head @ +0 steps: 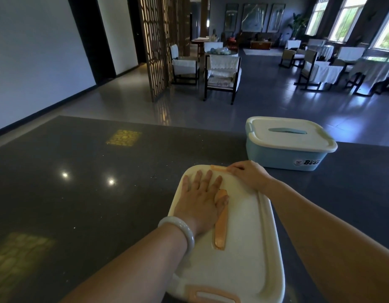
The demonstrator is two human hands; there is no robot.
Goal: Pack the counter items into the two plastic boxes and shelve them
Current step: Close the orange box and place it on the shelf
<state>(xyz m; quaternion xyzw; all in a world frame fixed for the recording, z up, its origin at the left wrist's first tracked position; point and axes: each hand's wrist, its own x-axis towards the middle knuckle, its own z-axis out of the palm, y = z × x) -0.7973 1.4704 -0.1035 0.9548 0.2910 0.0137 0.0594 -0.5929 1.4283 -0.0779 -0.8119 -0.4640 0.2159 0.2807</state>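
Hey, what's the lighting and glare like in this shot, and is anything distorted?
Head view: dim indoors; windows blown out; two ceiling-light glints on the dark counter; wide-angle bending at the edges; left hand and cream lid stay sharp.

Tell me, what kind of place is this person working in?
Probably a restaurant or hotel dining hall. Beyond the dark polished stone counter stand tables draped in white cloths, dark-framed chairs with white covers and a carved wooden lattice screen, with large framed paintings on the far wall.
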